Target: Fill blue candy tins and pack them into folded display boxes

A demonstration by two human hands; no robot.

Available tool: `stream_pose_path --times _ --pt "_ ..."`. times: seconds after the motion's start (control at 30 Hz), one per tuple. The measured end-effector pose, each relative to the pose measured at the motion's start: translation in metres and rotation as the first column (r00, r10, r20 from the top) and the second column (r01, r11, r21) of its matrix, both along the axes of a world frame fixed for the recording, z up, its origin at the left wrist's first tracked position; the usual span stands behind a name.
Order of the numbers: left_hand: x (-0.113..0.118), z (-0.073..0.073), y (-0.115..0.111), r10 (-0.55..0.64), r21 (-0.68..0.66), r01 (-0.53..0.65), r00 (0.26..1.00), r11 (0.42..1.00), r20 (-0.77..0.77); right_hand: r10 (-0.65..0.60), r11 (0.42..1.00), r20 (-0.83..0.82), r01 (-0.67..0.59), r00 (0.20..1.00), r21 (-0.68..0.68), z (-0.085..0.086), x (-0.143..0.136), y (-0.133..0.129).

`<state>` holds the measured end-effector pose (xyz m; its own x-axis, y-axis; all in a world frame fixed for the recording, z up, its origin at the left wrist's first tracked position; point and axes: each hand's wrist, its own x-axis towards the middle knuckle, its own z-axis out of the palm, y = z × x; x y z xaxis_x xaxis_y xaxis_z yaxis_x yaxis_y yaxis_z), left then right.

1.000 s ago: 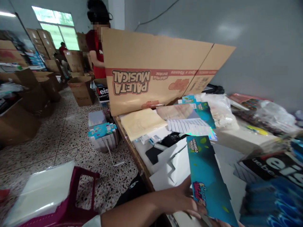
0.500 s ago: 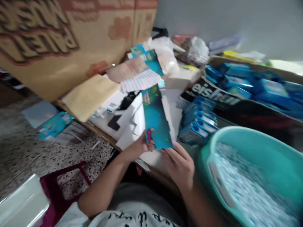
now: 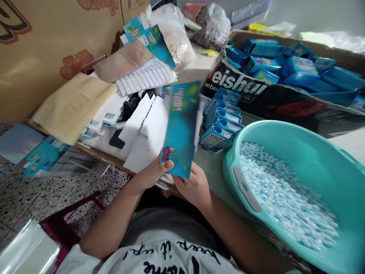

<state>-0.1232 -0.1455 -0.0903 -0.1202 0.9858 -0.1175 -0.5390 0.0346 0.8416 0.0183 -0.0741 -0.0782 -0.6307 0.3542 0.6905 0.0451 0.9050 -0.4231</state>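
Between my hands, over the table's front edge, is a blue printed cardboard box blank [image 3: 182, 127], long and tilted toward me, with green leaf prints and a pink logo at its lower end. My left hand [image 3: 155, 171] pinches its lower left corner, thumb on the printed face. My right hand [image 3: 196, 186] grips the lower right from behind, its fingers partly hidden by the cardboard. White cardboard blanks [image 3: 148, 133] lie on the table just left of it. To its right stands a row of small blue boxes [image 3: 221, 121] with round-cornered tops.
A turquoise tub [image 3: 285, 129] of small wrapped candies [image 3: 285, 198] stands at right. Behind it a black-printed carton [image 3: 242, 85] holds blue packs [image 3: 299, 68]. A large brown carton [image 3: 57, 34] rises at left, near a tan envelope [image 3: 76, 102]. A maroon stool [image 3: 65, 236] is below left.
My view has shifted, so the table's contents appear further left and higher. Both hands still hold the cardboard, which now leans the other way, its top end to the right.
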Motion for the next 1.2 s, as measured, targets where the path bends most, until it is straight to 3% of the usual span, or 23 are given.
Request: stream_pose_path --times 0.1,0.23,0.37,0.57,0.83,1.0,1.2 --pt "-0.002 0.000 -0.002 -0.059 0.072 0.071 0.987 0.995 -0.153 0.035 0.999 -0.011 -0.035 0.999 0.012 -0.002 0.001 0.002" --pt "-0.002 -0.004 -0.001 0.005 0.114 0.011 0.990 0.993 -0.144 0.044 0.998 -0.004 -0.044 0.999 -0.048 0.002 -0.002 0.005" --pt "0.001 -0.002 -0.002 0.075 0.062 -0.065 0.984 0.996 -0.163 0.126 0.985 0.029 -0.121 0.992 -0.123 0.008 -0.007 0.006" --pt "0.001 0.010 -0.007 -0.002 0.003 0.003 0.957 1.000 -0.291 0.205 0.966 0.040 -0.196 0.978 -0.167 0.012 -0.002 0.013" --pt "0.003 -0.008 -0.002 0.131 0.007 -0.131 0.981 0.991 -0.140 0.218 0.935 0.059 -0.191 0.974 -0.298 0.016 0.003 0.015" --pt "0.005 -0.012 -0.002 0.184 -0.006 -0.187 0.970 0.982 -0.162 0.176 0.913 0.045 -0.146 0.983 -0.382 0.018 0.003 0.014" --pt "0.003 -0.006 -0.004 0.057 -0.068 -0.067 0.988 0.995 -0.144 0.297 0.888 0.087 -0.242 0.951 -0.392 0.017 0.003 0.014"
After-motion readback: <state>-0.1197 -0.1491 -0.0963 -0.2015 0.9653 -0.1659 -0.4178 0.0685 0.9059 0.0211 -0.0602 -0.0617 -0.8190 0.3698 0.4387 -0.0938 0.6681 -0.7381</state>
